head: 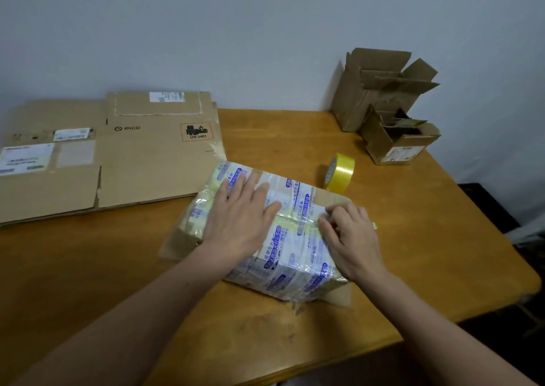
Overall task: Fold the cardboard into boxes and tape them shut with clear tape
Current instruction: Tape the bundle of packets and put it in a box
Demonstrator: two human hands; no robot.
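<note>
A cardboard box (295, 256) covered in shiny tape with blue printed text lies on the wooden table (398, 238) in the middle. My left hand (240, 211) rests flat on its top, fingers spread and pressing down. My right hand (351, 235) is on the box's right side, fingers curled with the tips pinching at the tape near the top seam. A roll of yellowish clear tape (339, 176) stands on edge just behind the box, apart from both hands.
Flattened cardboard sheets (118, 155) with labels lie at the back left. Two small open boxes (380, 96) stand at the back right corner against the wall. The table's right edge drops off to a dark floor.
</note>
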